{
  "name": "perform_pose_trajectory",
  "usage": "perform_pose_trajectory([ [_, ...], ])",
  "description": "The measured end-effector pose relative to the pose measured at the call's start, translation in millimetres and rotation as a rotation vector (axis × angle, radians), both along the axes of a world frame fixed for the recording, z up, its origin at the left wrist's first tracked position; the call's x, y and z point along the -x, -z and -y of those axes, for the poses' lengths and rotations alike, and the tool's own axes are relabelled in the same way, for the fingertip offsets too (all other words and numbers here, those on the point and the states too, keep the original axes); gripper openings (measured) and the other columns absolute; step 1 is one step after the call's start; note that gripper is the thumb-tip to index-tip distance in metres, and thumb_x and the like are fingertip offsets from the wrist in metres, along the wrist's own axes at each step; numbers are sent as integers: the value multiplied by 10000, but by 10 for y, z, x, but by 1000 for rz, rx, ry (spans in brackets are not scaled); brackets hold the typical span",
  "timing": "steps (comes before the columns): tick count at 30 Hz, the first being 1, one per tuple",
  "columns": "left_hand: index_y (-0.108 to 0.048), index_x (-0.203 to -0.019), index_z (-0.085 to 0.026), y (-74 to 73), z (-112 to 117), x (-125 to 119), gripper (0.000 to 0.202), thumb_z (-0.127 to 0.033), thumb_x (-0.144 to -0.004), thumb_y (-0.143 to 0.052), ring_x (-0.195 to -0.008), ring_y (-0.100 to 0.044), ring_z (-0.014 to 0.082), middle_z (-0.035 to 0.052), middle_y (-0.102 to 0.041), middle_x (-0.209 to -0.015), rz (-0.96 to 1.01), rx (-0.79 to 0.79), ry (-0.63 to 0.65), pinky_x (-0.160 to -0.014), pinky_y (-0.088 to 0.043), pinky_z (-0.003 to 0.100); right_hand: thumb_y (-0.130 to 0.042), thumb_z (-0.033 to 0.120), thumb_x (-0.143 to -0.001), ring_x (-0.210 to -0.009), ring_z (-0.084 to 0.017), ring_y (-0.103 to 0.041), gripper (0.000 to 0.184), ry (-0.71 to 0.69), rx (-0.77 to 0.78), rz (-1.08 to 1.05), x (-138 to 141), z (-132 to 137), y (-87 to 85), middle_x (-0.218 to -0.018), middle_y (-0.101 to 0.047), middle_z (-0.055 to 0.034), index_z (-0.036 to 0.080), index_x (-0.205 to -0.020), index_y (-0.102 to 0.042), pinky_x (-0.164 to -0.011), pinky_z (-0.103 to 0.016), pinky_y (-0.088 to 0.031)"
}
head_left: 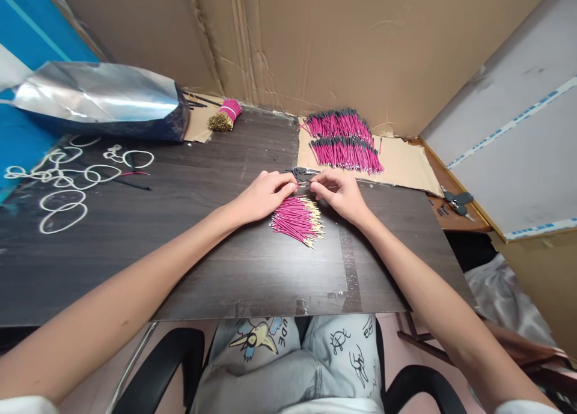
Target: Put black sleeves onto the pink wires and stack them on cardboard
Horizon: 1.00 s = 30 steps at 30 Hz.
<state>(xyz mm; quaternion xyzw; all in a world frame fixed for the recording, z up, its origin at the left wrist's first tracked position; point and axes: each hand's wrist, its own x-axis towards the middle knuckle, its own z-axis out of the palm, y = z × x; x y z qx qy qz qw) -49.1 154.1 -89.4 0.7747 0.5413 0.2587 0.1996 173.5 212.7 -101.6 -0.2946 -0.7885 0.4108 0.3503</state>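
My left hand pinches a thin pink wire, whose light tip points right. Opposite it, my right hand is closed at the fingertips on what looks like a short black sleeve. A small gap separates the two sets of fingertips. Just beyond them lies a little heap of black sleeves. Below the hands, a pile of pink wires with gold tips rests on the dark table. The wire in my left hand is mostly hidden by the fingers.
Two rows of pink wires with black ends lie on a cardboard sheet. A banded pink bundle stands at the back, beside a silver bag. White rubber bands spread at left; cutters lie at far right.
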Motion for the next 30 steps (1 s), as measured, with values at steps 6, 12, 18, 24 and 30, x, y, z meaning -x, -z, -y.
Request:
perform_pose_trajectory([
  [6,-654,-912,-210,29,-15,4,353,-406,-1025,-384,-809,-578,189,11,-689,-854,-1,-9,21,-912,-372,380,-691,422,-921,-648,-145,-648,223,11,-4,32,-2,7,-17,-786,-719,-17,205,-911,-742,-671,-315,-534],
  [12,-647,-867,-191,18,-15,3,357,-386,-1022,-392,-747,-561,163,2,-681,-814,56,2,30,-858,-379,342,-726,435,-893,-644,-157,-680,220,59,-15,-46,13,25,-14,-781,-740,-10,235,-956,-794,-660,-316,-546],
  [18,-648,-822,-173,-25,-5,0,354,-354,-1016,-414,-652,-526,137,-1,-662,-741,106,11,12,-738,-378,294,-687,429,-920,-645,-151,-670,229,124,-76,-39,13,6,18,-864,-737,-28,210,-906,-752,-655,-317,-545],
  [24,-650,-805,-170,-23,-10,1,340,-342,-1004,-433,-626,-506,130,-6,-640,-708,125,25,0,-676,-360,281,-624,312,-971,-730,-168,-645,152,127,-259,95,18,8,4,-878,-725,-32,216,-907,-723,-689,-322,-505],
  [30,-625,-766,-173,3,-19,16,337,-335,-1000,-445,-598,-480,120,-24,-574,-639,111,22,22,-648,-339,277,-621,258,-984,-757,-168,-627,112,101,-349,115,19,15,-8,-868,-705,-25,214,-916,-699,-713,-316,-484],
])
